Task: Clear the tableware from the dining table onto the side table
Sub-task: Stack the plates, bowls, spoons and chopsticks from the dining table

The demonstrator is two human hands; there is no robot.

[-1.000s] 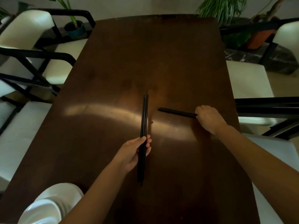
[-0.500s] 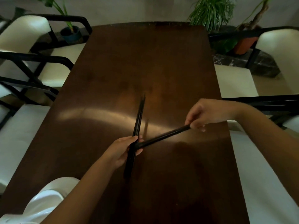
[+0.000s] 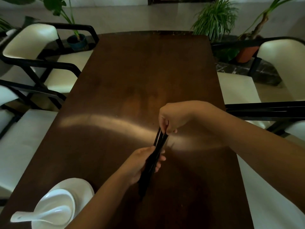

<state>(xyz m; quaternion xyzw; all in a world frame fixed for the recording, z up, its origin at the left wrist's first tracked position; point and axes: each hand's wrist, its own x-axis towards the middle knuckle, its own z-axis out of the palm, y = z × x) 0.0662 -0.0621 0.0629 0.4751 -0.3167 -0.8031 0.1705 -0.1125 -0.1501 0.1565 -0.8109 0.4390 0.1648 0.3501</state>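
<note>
A bundle of black chopsticks [image 3: 156,152] is held above the middle of the dark wooden dining table [image 3: 132,83]. My left hand [image 3: 142,164] grips the bundle around its middle, its lower end sticking out below my palm. My right hand [image 3: 171,119] pinches the upper ends from above. A white bowl [image 3: 56,207] with a white spoon [image 3: 38,215] in it sits on a white plate [image 3: 82,185] at the table's near left corner, partly hidden by my left forearm.
White chairs with black frames stand on both sides of the table: left [image 3: 28,47] and right [image 3: 283,63]. Potted plants [image 3: 216,19] stand beyond the far end. The side table is out of view.
My right hand lifted the second pair of chopsticks off the table and swung it over to the pair in my left hand; both pairs now lie together in one bundle.
</note>
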